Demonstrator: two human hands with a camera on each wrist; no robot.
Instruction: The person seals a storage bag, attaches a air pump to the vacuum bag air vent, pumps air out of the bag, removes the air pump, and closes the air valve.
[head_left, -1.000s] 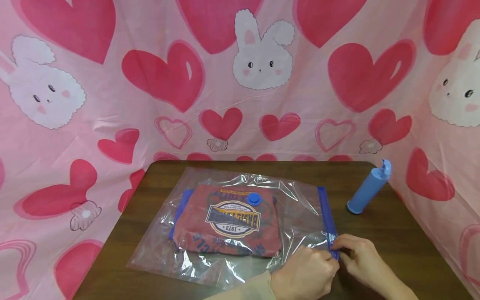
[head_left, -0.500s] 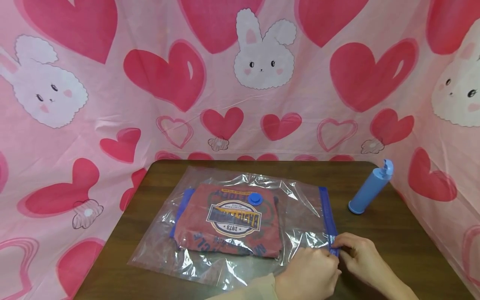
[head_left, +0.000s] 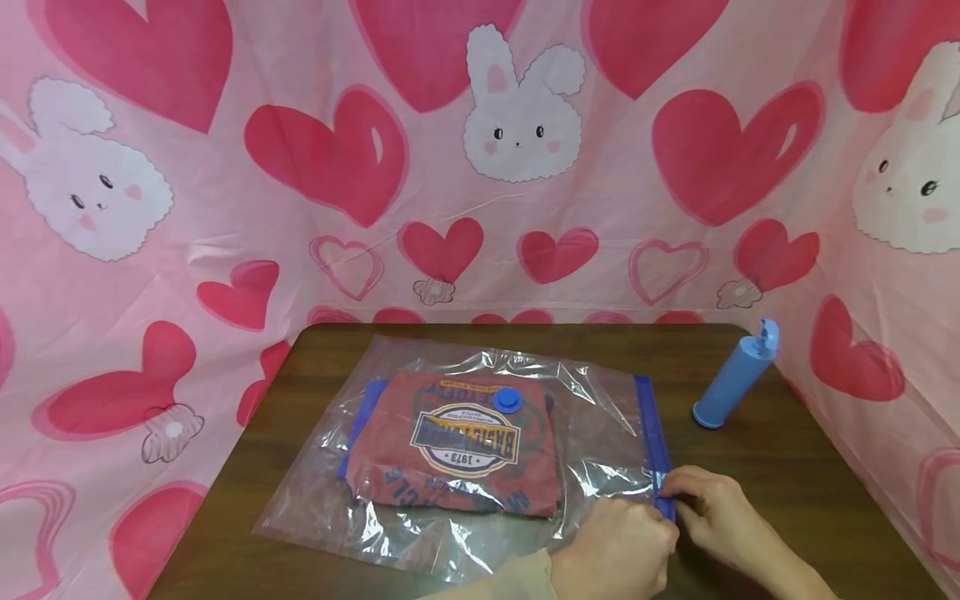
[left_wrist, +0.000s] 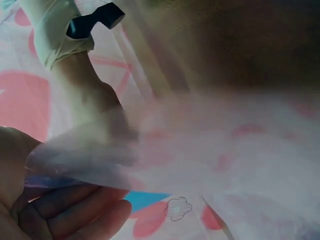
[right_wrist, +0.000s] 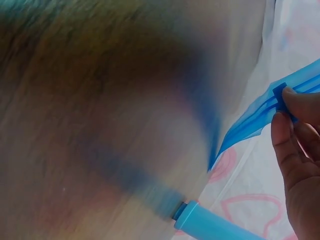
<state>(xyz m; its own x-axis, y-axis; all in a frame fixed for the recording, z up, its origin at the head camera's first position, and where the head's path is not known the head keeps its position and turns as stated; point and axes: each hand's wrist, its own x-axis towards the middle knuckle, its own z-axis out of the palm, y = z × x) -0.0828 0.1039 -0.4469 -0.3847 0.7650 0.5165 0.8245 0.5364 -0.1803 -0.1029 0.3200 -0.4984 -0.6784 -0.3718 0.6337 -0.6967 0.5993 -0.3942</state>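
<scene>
A clear vacuum storage bag (head_left: 600, 417) lies flat on the table with a folded red printed T-shirt (head_left: 382, 467) inside. A round blue valve (head_left: 507, 400) sits on the bag over the shirt. Along the bag's right edge runs a blue zip strip (head_left: 651, 421). My left hand (head_left: 618, 546) grips the bag by the near end of this strip, its fingers curled round the plastic. Right beside it, my right hand (head_left: 712, 504) pinches a small dark blue zip slider (right_wrist: 283, 98) on the strip between thumb and fingers; the right wrist view shows this up close.
A blue hand pump (head_left: 735, 382) stands upright to the right of the bag, behind my right hand. Something blue (head_left: 365, 400) shows under the shirt's left side. Pink fabric (head_left: 525, 275) with hearts and rabbits hangs round the brown table (head_left: 750, 450).
</scene>
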